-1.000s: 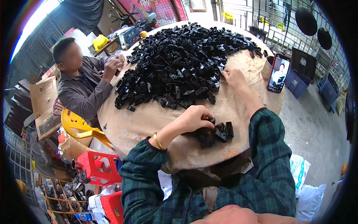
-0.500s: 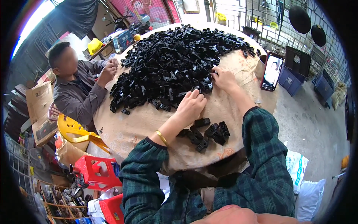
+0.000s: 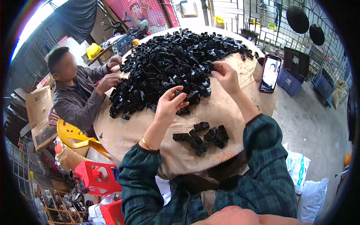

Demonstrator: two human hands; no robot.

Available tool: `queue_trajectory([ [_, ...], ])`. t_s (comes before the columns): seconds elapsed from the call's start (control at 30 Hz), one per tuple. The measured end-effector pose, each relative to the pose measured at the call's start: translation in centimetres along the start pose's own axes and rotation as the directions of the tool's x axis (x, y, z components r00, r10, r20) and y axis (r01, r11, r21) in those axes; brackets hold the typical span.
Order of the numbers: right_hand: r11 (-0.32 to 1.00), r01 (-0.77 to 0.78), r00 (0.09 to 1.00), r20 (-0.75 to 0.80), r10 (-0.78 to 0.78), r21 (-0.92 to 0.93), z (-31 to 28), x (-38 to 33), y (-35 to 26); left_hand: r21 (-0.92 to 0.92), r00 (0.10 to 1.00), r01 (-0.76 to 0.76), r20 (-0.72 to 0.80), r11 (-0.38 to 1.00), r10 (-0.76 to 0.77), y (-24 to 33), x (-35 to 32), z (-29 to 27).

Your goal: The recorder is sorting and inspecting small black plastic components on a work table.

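A big heap of small black plastic parts (image 3: 161,71) covers the middle and far side of a round table. At the heap's near edge my left hand (image 3: 168,107) is raised, thumb and fingers pinched on a small black plastic part (image 3: 177,93). My right hand (image 3: 227,78) is at the heap's right side, its fingertips closed on a black plastic part that blends with the pile behind it. Closer to me, a small group of larger black pieces (image 3: 195,142) lies on the table, apart from the heap.
A brown cloth (image 3: 127,140) covers the table. A phone (image 3: 270,74) stands upright at the right edge, against a cup-like container (image 3: 258,69). Across to the left sits another person (image 3: 77,90), hands at the heap. A yellow chair (image 3: 78,135) and red stool (image 3: 98,176) stand left.
My left hand has moved left and lifted, turning to show the part it pinches. My right hand has risen slightly from the heap's edge. The other person's hands have moved to the heap.
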State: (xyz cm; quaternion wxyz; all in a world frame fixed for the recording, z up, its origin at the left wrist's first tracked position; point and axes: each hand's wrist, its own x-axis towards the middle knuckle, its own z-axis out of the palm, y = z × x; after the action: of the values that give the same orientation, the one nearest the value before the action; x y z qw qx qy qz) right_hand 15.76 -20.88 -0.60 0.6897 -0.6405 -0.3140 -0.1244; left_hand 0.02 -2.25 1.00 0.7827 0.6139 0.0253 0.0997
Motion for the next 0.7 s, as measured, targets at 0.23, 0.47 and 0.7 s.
queue_trajectory([
  [0.23, 0.971, 0.226, 0.907, 0.379, -0.183, -0.073, 4.5, -4.8, -6.8, -0.059, 0.996, -0.069, 0.061, 0.996, 0.072, 0.8, -0.5, 0.5],
  [0.47, 0.988, 0.056, 0.913, 0.393, -0.11, 0.147, 4.3, -5.0, -6.3, 0.353, 0.96, -0.277, 0.063, 0.894, 0.273, 1.5, -0.8, 0.4],
  [0.7, 0.898, 0.409, 0.87, 0.366, -0.332, -0.159, 4.2, -5.7, -7.9, 0.461, 0.949, -0.291, 0.031, 0.838, 0.313, 1.3, -1.5, 1.6],
])
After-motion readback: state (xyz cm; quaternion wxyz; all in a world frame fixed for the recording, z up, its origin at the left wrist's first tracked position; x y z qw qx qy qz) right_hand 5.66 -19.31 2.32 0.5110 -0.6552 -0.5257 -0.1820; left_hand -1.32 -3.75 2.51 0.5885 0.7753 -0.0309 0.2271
